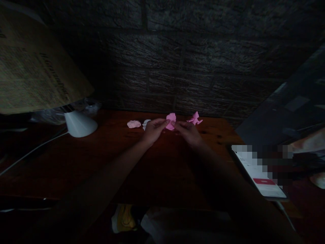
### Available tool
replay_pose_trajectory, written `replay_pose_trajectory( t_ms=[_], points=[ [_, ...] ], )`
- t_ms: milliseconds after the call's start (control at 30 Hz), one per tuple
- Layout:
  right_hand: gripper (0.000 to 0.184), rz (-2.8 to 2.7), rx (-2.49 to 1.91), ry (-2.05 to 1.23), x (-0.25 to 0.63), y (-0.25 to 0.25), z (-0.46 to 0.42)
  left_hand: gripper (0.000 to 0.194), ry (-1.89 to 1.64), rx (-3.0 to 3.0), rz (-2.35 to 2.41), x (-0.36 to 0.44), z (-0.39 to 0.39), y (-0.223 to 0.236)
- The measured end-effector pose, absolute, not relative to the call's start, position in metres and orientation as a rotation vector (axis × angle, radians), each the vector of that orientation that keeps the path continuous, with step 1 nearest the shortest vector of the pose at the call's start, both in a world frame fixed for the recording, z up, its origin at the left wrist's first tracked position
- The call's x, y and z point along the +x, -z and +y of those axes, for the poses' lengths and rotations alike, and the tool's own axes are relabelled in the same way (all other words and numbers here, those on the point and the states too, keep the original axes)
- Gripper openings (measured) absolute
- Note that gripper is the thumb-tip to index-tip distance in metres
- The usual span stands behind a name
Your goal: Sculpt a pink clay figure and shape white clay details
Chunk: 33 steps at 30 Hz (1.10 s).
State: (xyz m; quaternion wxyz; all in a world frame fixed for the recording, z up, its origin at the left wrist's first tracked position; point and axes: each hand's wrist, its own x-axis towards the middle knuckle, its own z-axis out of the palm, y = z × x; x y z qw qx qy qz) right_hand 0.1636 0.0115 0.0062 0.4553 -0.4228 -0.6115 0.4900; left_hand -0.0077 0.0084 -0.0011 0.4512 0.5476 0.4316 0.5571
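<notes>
Between both hands is a flat, roundish pink piece with an uneven edge, perhaps modelling clay. My left hand pinches its lower left edge, thumb on the near face. From the other side my right hand grips its lower right edge the same way. Behind my left hand a whitish flat piece shows in part. Left of that lies a pale pink flat piece with a wavy edge. Just beyond my right hand stands a small bright pink shape with pointed parts.
A lamp with a white base and a printed paper shade stands at the left, its cord running across the wooden table. A lit tablet or phone lies at the right. A dark brick wall closes off the back.
</notes>
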Motion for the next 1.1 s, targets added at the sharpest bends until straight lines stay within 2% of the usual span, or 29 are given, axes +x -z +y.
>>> replay_pose_trajectory(
  t_ms=[233,433,767,1100],
  points=[
    [0.049,-1.581,-1.054,-1.135,0.1651,-0.0087,0.0115,0.025,-1.412,1.194,0.970,-0.0054,0.0096,0.0003],
    [0.049,-1.474,-1.058,-1.243,0.1634,-0.0057,0.0131,0.027,-1.377,1.073,0.990,-0.0048,0.0091,0.0000],
    [0.039,-1.518,-0.994,-1.143,0.1637,-0.0054,0.0129,0.031,-1.361,1.118,0.993,-0.0049,0.0068,-0.0026],
    [0.032,-1.345,-0.903,-1.235,0.1628,-0.0009,0.0176,0.031,-1.323,1.179,0.962,-0.0030,0.0060,0.0010]
  ],
)
